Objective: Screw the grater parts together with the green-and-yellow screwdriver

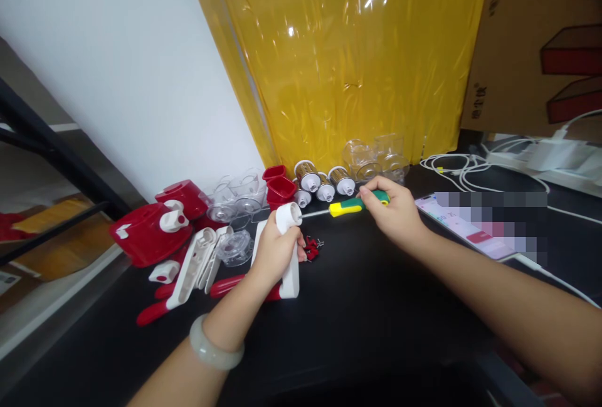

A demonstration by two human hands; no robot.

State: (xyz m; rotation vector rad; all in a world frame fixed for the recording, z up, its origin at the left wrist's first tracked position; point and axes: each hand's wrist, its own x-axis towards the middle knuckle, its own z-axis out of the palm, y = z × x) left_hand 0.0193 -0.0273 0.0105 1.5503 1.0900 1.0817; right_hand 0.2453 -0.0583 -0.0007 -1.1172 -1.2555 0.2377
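Observation:
My left hand (277, 247) is wrapped round a white crank handle (290, 275) with a red grip, holding its round socket end up and to the right. In my right hand (392, 209) is a screwdriver (347, 207) with a green and yellow handle, lying nearly level. Its metal shaft points left and the tip reaches the socket; whether it sits on a screw I cannot make out. Just beyond my left fingers lies a small pile of red wing-shaped pieces with metal screws (312, 248). Left of that hand are more white crank handles (195, 266) with red grips.
Red housings (149, 231) stand at the left. Clear plastic parts (235, 247), red hoppers (281, 189) and metal grater drums (308, 176) line the back by a yellow-wrapped stack (348, 62). A phone (470, 231) with white cables (470, 172) lies right, before a cardboard box (531, 37).

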